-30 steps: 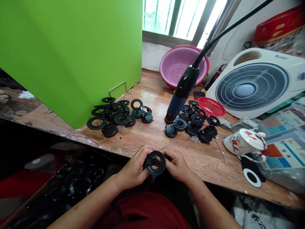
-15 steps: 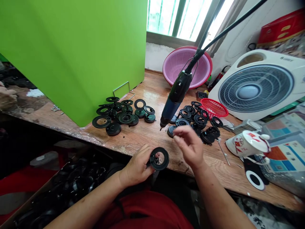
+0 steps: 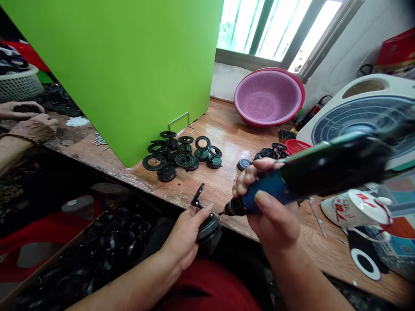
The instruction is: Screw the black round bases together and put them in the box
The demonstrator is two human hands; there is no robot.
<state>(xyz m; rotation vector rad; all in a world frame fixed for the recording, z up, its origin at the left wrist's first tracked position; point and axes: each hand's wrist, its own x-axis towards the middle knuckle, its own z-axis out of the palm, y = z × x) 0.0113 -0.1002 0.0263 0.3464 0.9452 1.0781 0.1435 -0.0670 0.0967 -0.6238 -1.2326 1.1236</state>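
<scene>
**Desk:** What's nearest the camera?

**Operator:** My left grip (image 3: 185,236), closed around a black round part (image 3: 208,228). I hold it right at the near edge of the worktop (image 3: 223,185), over my lap. A thin black tab (image 3: 197,196) sticks up from the part, past my thumb.

**Desk:** And the other one?

**Operator:** My right grip (image 3: 272,211) is wrapped tight on the electric screwdriver (image 3: 311,175), with the fingers round its blue front section. The tool lies nearly level. Its bit (image 3: 223,212) meets the top of the round part, but I cannot tell whether it sits in a screw.

**Desk:** Below the worktop?

**Operator:** A box (image 3: 97,255) on my left, full of black parts.

**Desk:** Further out?

**Operator:** A cluster of black rings and discs (image 3: 181,153) lies mid-worktop, at the foot of a green board (image 3: 129,65). A second cluster (image 3: 270,152) shows just behind my right knuckles, beside a red basket (image 3: 296,146). Off to the right is a white teapot with red print (image 3: 353,207), and behind it a white fan (image 3: 366,116). A pink basin (image 3: 269,97) sits at the back, under the window. At the far left edge I see another person's hands (image 3: 30,125).
</scene>
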